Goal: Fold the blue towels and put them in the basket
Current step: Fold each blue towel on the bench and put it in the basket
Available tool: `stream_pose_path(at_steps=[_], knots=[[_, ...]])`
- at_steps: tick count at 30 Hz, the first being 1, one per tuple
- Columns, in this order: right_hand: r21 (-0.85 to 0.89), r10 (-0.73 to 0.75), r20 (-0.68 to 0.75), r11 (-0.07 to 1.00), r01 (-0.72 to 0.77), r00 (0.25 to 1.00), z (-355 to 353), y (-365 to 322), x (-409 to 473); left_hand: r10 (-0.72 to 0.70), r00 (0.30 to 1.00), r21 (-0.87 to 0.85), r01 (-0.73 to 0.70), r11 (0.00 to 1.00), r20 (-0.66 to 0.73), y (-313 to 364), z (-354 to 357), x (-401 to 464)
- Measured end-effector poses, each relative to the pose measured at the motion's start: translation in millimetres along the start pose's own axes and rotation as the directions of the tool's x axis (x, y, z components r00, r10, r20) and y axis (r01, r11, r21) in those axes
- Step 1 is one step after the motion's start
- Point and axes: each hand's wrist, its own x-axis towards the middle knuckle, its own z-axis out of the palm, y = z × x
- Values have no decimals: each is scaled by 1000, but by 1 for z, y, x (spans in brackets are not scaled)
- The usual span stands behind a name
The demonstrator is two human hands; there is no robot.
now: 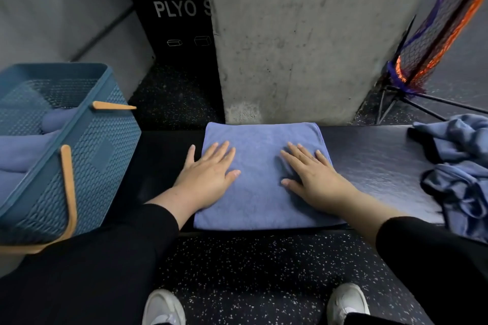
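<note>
A folded blue towel [260, 166] lies flat on the dark bench [375, 161] in front of me. My left hand [208, 174] presses flat on its left part, fingers straight, with the little finger off the towel's edge. My right hand [309, 174] lies flat on its right part, fingers spread. The blue plastic basket [100, 155] with wooden handles stands at the left end of the bench; folded and rolled blue towels [18, 150] lie inside it. A pile of crumpled blue towels [462, 171] sits at the right end.
A concrete pillar [303, 39] rises just behind the bench. A black plyo box [177, 21] stands behind and to the left. A netted stand with orange and purple mesh [433, 34] leans at the right. Speckled rubber floor and my white shoes [163, 309] are below.
</note>
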Motion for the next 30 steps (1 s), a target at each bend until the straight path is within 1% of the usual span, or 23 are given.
stream_pose_path(at_steps=[2,4,5,7,9,11,13,15,18,20,22,24,26,27,30], knots=[[-18,-122,-100,993,121,988,-3,-4,-13,17,997,-4,-17,1000,-81,3,-8,-6],[-41,-211,-201,978,207,957,-4,-7,-30,116,974,-45,-127,991,-192,3,-16,-17],[-39,-232,-219,973,229,948,-4,-7,-39,185,961,-69,-203,977,-208,2,-19,-24],[-7,-262,-185,964,265,947,-5,-2,-57,302,939,-58,-314,948,-164,-2,-18,-41],[8,-287,-104,957,290,952,-4,11,-73,342,937,2,-343,939,-75,-8,-11,-57],[9,-280,-40,960,280,959,-7,22,-85,327,944,27,-326,945,-40,-14,-6,-71],[32,-258,-45,965,259,965,-10,30,-92,316,948,30,-315,949,-41,-19,-5,-83],[76,-197,-66,976,202,978,-15,34,-98,315,948,35,-313,949,-44,-22,-4,-93],[82,-138,-88,986,146,986,-19,36,-101,320,940,46,-316,948,-118,-24,0,-102],[83,-102,-91,991,109,991,-20,34,-99,293,945,25,-292,956,-148,-24,0,-104],[136,-23,-101,990,36,995,-23,29,-100,221,963,-55,-232,971,-154,-22,-3,-104],[242,96,-93,968,-71,991,-32,24,-103,107,982,-243,-143,959,-157,-20,-11,-107],[328,138,-82,939,-104,987,-43,20,-104,-10,995,-464,-38,885,-102,-20,-20,-110],[376,145,-69,920,-109,987,-49,19,-105,-35,997,-554,-5,832,-62,-20,-25,-112],[511,165,-66,853,-109,984,-64,17,-105,-49,998,-714,1,700,-46,-21,-39,-114]])
